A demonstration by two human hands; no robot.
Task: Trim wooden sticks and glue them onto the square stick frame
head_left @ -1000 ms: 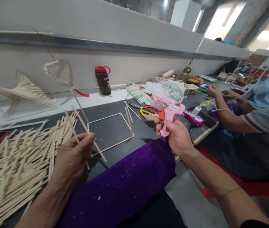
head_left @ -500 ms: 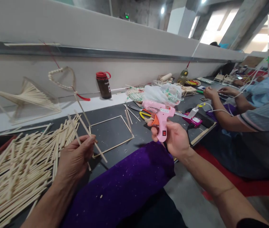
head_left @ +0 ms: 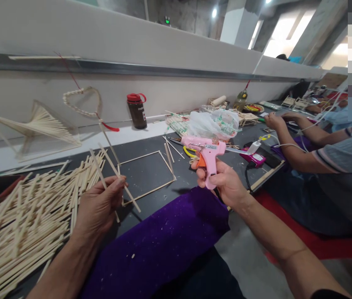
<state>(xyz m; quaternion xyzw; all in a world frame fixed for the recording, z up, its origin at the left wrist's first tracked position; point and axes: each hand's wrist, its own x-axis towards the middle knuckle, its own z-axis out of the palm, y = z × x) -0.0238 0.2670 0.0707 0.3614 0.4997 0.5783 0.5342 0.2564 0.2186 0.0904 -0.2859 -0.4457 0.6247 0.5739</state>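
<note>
My left hand is closed on two thin wooden sticks, which stick out above and below the fingers. Just beyond it, a square frame of wooden sticks lies on the dark table, with one stick rising from its left corner. In my right hand is a pink hot glue gun with an orange trigger, its nozzle aimed left above the table. The fingers wrap around its handle near the trigger. A glue stick protrudes from the gun's back end.
A large heap of wooden sticks covers the left side. Behind stand a string-art-like stick model, a hanging heart and a red-lidded bottle. Yellow-handled pliers lie behind the gun. A co-worker's arm reaches in from the right.
The glue gun in my right hand has shifted slightly left and down, and my thumb now lies over the switch on its handle. My left hand keeps the sticks nearly still.
</note>
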